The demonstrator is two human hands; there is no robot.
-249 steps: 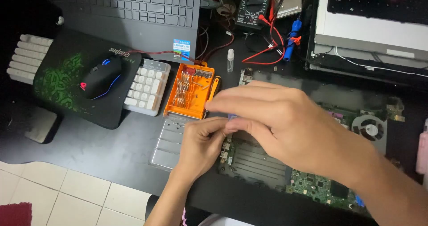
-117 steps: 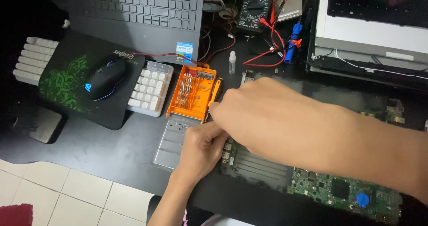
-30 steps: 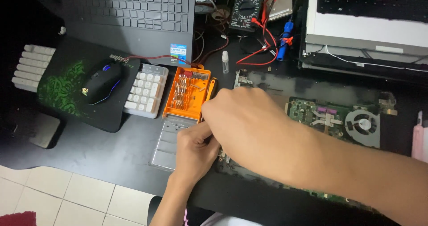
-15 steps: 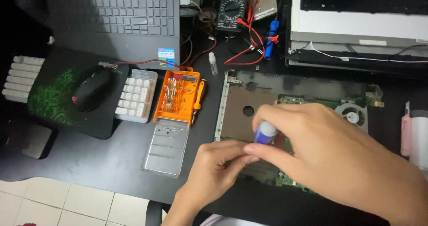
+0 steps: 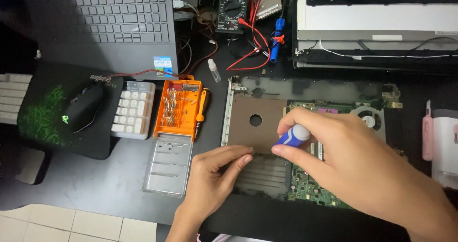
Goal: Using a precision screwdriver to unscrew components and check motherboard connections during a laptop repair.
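blue-and-white plastic screwdriver handle (image 5: pixel 295 135) is pinched in the right hand (image 5: pixel 348 161), upright over the opened laptop base with its green circuit board (image 5: pixel 312 187). the left hand (image 5: pixel 212 177) grips nothing, fingertips resting on the base's brown panel (image 5: pixel 255 125), beside an orange screwdriver-bit case (image 5: pixel 177 107).

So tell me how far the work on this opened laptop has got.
Done: the laptop base lies opened, green circuit board and fan bared, the orange bit case open with its clear lid flat. In hand: the right hand pinches a blue-and-white screwdriver handle upright over the board; the left hand rests fingertips on the base. Left: the board sits in the base.
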